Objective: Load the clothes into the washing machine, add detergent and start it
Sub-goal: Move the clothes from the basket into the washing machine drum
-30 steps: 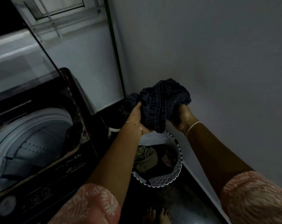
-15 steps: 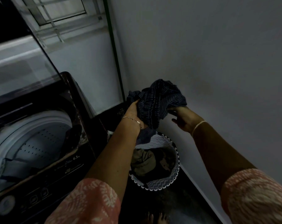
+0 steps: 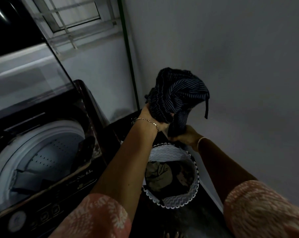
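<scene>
A dark blue striped garment (image 3: 178, 93) is bunched up in the air above the laundry basket (image 3: 191, 191). My left hand (image 3: 151, 117), with a thin bracelet at the wrist, grips the bundle from below. My right hand (image 3: 184, 134) holds the garment's lower hanging end. The white zigzag-patterned basket stands on the floor and holds an olive cloth (image 3: 158, 176) and darker clothes. The top-loading washing machine (image 3: 87, 179) stands at the left with its lid (image 3: 25, 69) raised. Its white perforated drum (image 3: 42, 157) has some dark cloth at the bottom.
A grey wall runs close along the right. A barred window (image 3: 73, 16) and a green pipe (image 3: 128, 54) are in the back corner. The machine's control panel (image 3: 47, 215) faces me at the lower left. The dark floor between machine and wall is narrow.
The striped garment has been lifted higher above the basket and gathered into a tighter bundle. My right hand dropped to its lower end, and a thin strap now dangles at the right.
</scene>
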Demonstrator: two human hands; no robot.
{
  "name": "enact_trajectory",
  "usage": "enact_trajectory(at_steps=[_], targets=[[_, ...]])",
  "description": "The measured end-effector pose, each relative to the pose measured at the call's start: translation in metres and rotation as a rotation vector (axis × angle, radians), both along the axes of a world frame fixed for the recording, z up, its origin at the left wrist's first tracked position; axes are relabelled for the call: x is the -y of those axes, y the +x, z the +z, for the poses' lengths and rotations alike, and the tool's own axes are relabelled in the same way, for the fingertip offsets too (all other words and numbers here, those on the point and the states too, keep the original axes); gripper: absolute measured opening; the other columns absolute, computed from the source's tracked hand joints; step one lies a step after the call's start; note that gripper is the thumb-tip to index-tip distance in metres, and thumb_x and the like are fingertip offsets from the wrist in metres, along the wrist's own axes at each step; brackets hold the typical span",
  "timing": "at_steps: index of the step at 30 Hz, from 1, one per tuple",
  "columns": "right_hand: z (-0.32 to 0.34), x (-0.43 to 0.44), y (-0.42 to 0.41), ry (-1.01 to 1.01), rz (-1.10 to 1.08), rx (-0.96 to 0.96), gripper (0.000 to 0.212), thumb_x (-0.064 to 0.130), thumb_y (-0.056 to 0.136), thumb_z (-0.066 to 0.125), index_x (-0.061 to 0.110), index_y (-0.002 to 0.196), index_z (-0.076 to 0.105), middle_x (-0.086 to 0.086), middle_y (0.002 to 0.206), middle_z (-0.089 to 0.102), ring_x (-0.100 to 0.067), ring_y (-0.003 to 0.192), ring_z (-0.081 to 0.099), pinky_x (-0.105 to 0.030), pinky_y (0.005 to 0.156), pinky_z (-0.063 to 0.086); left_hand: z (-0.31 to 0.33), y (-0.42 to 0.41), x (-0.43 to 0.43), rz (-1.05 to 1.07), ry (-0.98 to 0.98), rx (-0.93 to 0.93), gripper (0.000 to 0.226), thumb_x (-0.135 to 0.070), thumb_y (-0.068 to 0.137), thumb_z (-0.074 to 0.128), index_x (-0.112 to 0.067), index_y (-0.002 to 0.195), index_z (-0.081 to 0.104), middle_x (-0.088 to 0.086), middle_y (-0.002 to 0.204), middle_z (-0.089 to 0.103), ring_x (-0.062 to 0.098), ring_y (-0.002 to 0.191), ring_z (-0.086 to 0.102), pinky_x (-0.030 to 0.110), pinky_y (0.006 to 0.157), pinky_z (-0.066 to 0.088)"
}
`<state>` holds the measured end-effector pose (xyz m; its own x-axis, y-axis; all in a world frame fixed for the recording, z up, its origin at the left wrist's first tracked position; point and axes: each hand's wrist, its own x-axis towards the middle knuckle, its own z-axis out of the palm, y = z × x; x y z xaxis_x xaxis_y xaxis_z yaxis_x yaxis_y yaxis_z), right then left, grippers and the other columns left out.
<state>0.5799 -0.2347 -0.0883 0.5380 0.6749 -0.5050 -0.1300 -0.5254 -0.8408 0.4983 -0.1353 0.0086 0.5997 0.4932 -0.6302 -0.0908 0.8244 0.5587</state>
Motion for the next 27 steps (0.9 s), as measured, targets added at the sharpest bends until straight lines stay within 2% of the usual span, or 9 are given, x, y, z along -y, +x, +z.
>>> enact_trajectory(at_steps=[2, 4, 8, 11, 15, 18, 21, 24, 27], targets=[[-0.009, 0.004, -0.001, -0.038, -0.031, -0.008, 0.044, -0.001, 0.077, 0.073, -0.005, 0.119, 0.059, -0.012, 0.114, 0.063, -0.028, 0.100, 0.061, -0.030, 0.087, 0.049, 0.004, -0.004, -0.004, -0.021, -0.097, 0.107, 0.038, -0.033, 0.102, 0.032, -0.005, 0.103, 0.056, 0.012, 0.103, 0.058, 0.028, 0.093, 0.056, 0.031, 0.057, 0.058], [-0.015, 0.009, -0.001, -0.052, -0.092, -0.100, 0.038, 0.008, 0.083, 0.069, -0.003, 0.118, 0.060, -0.008, 0.104, 0.063, -0.024, 0.086, 0.062, -0.026, 0.075, 0.052, -0.005, -0.006, -0.017, 0.012, -0.122, 0.135, 0.037, -0.034, 0.102, 0.033, -0.007, 0.099, 0.058, 0.012, 0.099, 0.060, 0.026, 0.088, 0.056, 0.032, 0.049, 0.057], [-0.019, 0.018, 0.008, 0.018, -0.337, -0.326, 0.024, 0.020, 0.091, 0.059, 0.002, 0.107, 0.060, -0.012, 0.088, 0.067, -0.026, 0.076, 0.063, -0.031, 0.065, 0.052, -0.017, -0.013, -0.026, -0.032, -0.073, 0.092, 0.040, -0.037, 0.100, 0.039, -0.006, 0.112, 0.061, 0.012, 0.100, 0.062, 0.025, 0.088, 0.058, 0.037, 0.071, 0.052], [-0.012, 0.013, 0.014, 0.145, -0.500, -0.448, 0.027, 0.023, 0.100, 0.036, 0.005, 0.090, 0.053, -0.007, 0.064, 0.063, -0.016, 0.051, 0.062, -0.022, 0.046, 0.047, -0.027, -0.018, -0.030, -0.057, -0.076, 0.021, 0.049, -0.043, 0.097, 0.045, -0.008, 0.130, 0.055, 0.009, 0.108, 0.064, 0.026, 0.088, 0.058, 0.036, 0.077, 0.049], [0.013, 0.004, 0.006, 0.501, -0.465, -0.640, 0.050, 0.027, 0.101, 0.028, 0.009, 0.085, 0.071, -0.007, 0.079, 0.072, -0.018, 0.062, 0.070, -0.023, 0.055, 0.056, -0.038, -0.023, -0.029, -0.121, -0.054, -0.048, 0.053, -0.047, 0.095, 0.047, -0.009, 0.132, 0.054, 0.007, 0.112, 0.062, 0.026, 0.088, 0.058, 0.036, 0.076, 0.049], [0.024, -0.003, 0.000, 0.555, -0.424, -0.705, 0.064, 0.039, 0.098, 0.028, 0.011, 0.073, 0.079, -0.012, 0.083, 0.075, -0.025, 0.068, 0.073, -0.033, 0.059, 0.060, -0.043, -0.023, -0.027, -0.161, -0.054, -0.075, 0.053, -0.047, 0.093, 0.050, -0.010, 0.131, 0.056, 0.006, 0.109, 0.064, 0.026, 0.087, 0.059, 0.037, 0.075, 0.049], [0.034, -0.009, -0.002, 0.541, -0.487, -0.733, 0.060, 0.044, 0.096, 0.030, 0.008, 0.083, 0.077, -0.013, 0.085, 0.073, -0.029, 0.069, 0.072, -0.036, 0.062, 0.060, -0.048, -0.023, -0.020, -0.156, -0.063, -0.076, 0.052, -0.046, 0.094, 0.051, -0.010, 0.131, 0.056, 0.010, 0.115, 0.063, 0.027, 0.092, 0.059, 0.038, 0.089, 0.048], [0.044, -0.014, -0.001, 0.539, -0.529, -0.696, 0.048, 0.041, 0.096, 0.030, 0.008, 0.108, 0.063, -0.014, 0.097, 0.066, -0.029, 0.084, 0.063, -0.036, 0.074, 0.054, -0.054, -0.024, -0.013, -0.160, -0.057, -0.091, 0.055, -0.045, 0.093, 0.053, -0.009, 0.134, 0.053, 0.014, 0.137, 0.053, 0.028, 0.117, 0.054, 0.039, 0.107, 0.041], [0.052, -0.019, -0.002, 0.545, -0.536, -0.713, 0.045, 0.040, 0.095, 0.030, 0.010, 0.107, 0.061, -0.012, 0.097, 0.064, -0.027, 0.085, 0.060, -0.032, 0.070, 0.056, -0.055, -0.022, -0.011, -0.130, -0.043, -0.103, 0.054, -0.042, 0.095, 0.051, -0.008, 0.136, 0.051, 0.013, 0.141, 0.049, 0.027, 0.126, 0.049, 0.038, 0.106, 0.041]])
